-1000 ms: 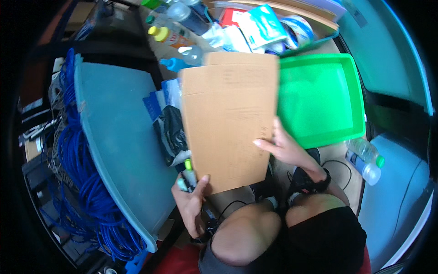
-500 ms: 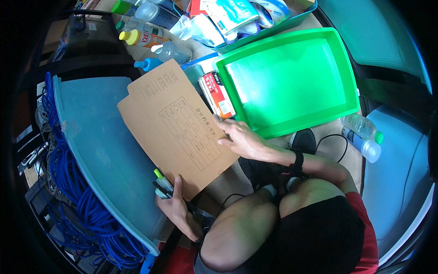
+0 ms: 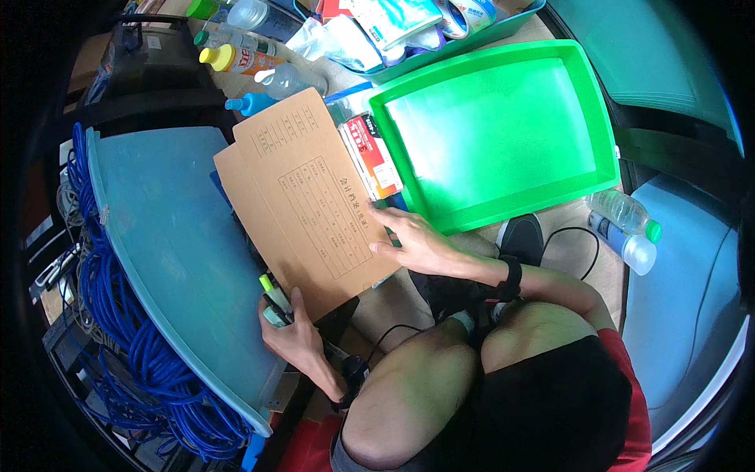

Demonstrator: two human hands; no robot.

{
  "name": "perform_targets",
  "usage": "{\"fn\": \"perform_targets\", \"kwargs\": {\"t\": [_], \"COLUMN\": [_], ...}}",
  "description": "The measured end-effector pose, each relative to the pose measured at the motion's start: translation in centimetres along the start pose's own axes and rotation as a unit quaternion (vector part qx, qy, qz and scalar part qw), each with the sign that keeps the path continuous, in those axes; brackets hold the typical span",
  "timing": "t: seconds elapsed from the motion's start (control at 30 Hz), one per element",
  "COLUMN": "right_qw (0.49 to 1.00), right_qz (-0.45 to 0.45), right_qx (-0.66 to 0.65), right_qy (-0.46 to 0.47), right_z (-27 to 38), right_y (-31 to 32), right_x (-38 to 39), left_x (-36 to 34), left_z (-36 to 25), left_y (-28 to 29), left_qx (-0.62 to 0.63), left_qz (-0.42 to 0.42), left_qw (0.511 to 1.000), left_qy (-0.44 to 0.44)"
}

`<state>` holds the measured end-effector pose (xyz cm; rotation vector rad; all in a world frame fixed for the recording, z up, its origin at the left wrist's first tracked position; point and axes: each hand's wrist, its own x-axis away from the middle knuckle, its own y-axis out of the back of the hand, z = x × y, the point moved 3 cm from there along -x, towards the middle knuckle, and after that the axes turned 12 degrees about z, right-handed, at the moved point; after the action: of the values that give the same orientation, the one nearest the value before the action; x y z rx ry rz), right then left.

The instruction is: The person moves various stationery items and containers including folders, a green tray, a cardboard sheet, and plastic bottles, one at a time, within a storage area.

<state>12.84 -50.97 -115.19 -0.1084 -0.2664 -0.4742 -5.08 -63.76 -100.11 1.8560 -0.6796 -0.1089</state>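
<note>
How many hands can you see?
2. The left hand, lower left, holds pens by the lower corner of the brown document folder; the right hand touches its right edge. Some fingers are hidden.

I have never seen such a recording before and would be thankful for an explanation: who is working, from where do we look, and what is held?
There is no machine here, only a person's two bare hands. The picture comes from a fisheye camera worn on the person's head, looking down, so straight edges bend near the rim. The left hand holds a few pens, its thumb at the lower end of a brown cardboard folder. The right hand touches the folder's right edge. Between the folder and a green tray is a red-and-white box. Two bottles lie near the tray's lower right corner. Blue cables hang bundled at far left.
</note>
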Motion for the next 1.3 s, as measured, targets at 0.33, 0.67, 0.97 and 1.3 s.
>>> {"fn": "perform_targets", "kwargs": {"t": [0.33, 0.67, 0.97, 1.3], "right_qw": [0.994, 0.945, 0.821, 0.691], "right_qz": [0.024, -0.228, -0.477, -0.546], "right_qx": [0.107, 0.232, 0.304, 0.359], "right_qy": [-0.026, 0.046, -0.072, -0.308], "right_z": [2.0, 6.1, 7.6, 5.1], "right_y": [3.9, 12.8, 16.9, 18.2], "right_x": [3.0, 13.3, 25.6, 33.1], "left_x": [2.2, 2.6, 7.0, 6.3], "left_z": [-8.0, -16.6, -20.7, -19.2], "left_y": [-3.5, -14.1, -22.2, -24.4], "left_qx": [0.228, 0.225, 0.115, 0.063], "left_qz": [0.099, 0.301, 0.410, 0.428], "left_qw": [0.954, 0.863, 0.806, 0.816], "left_qy": [-0.169, -0.338, -0.411, -0.384]}}
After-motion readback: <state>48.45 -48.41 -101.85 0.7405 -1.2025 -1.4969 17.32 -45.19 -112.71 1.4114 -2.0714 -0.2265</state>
